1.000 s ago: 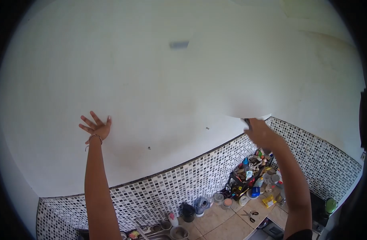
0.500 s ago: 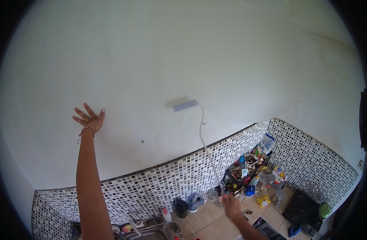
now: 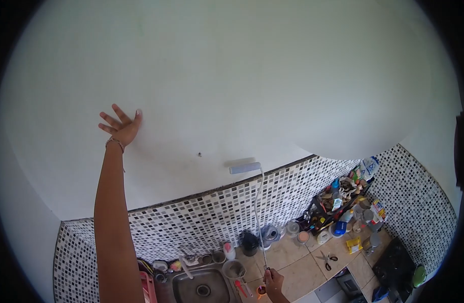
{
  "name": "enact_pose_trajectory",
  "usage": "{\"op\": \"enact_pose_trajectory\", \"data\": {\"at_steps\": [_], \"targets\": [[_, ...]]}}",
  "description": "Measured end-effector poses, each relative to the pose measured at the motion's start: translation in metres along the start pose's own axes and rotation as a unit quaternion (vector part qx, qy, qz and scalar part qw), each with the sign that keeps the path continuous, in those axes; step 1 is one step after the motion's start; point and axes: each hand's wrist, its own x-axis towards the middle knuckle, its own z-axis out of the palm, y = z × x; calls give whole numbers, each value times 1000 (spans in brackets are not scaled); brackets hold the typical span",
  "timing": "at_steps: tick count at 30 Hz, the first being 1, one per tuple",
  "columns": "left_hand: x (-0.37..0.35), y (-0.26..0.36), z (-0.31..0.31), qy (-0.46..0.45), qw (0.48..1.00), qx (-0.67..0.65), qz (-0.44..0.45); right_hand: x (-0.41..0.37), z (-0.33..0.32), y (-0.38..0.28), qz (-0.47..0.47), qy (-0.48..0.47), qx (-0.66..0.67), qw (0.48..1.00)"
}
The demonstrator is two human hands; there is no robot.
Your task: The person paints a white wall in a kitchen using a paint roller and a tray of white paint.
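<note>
Left arm (image 3: 110,222): bare skin along its whole visible length, from the lower frame edge up to the wrist, long and slim, with nothing worn on it but one thin bracelet (image 3: 114,143). The bracelet is a narrow pale band, cord or small beads, too fine to tell which, sitting just below the left grip (image 3: 121,127), with a fine loose end hanging off it. Right grip (image 3: 274,284): seen small at the bottom edge, bare, with a short stretch of bare wrist under it, and finer detail too small to make out.
</note>
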Motion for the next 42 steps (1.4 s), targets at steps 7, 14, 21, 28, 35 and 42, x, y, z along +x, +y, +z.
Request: {"op": "enact_pose_trajectory", "data": {"at_steps": [7,14,21,28,35,42], "targets": [[5,-1,0,-15,1000,7,-2,12,9,26,-4,-16,-59,998],[-4,4,0,9,1000,8,-2,53,6,20,224,-221,223,923],[-9,5,-2,6,1000,-2,2,80,26,36,22,-167,43,985],[1,2,-1,-1,999,31,-4,64,42,75,-40,-99,-41,993],[7,-3,5,8,999,32,4,117,60,-35,-127,-103,30,986],[7,-4,9,35,999,24,15,46,72,67,-20,-123,31,992]]}}
